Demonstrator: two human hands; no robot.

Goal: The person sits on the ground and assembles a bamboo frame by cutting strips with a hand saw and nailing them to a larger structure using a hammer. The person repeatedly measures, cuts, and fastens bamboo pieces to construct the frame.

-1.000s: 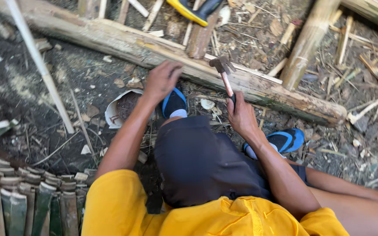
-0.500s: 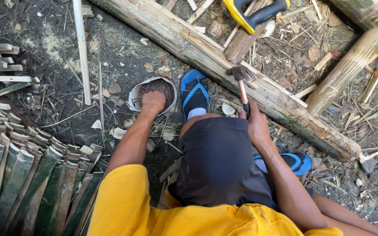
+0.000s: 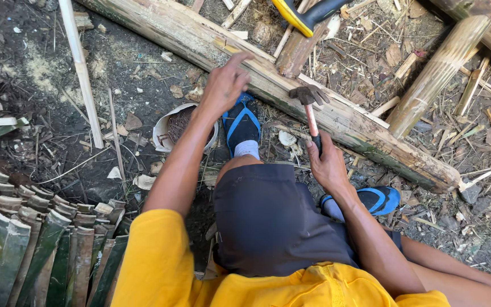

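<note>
Head view: left hand (image 3: pixel 223 85) up from the bowl (image 3: pixel 169 128), fingers loose and empty, now at the bamboo pole (image 3: pixel 336 116); right hand (image 3: pixel 328 165) still clenched round the hammer (image 3: pixel 309 108).

One hammer (image 3: pixel 309 108), perhaps two sandals (image 3: pixel 241 122).

No packages, labels, signs or screens anywhere in view.
</note>
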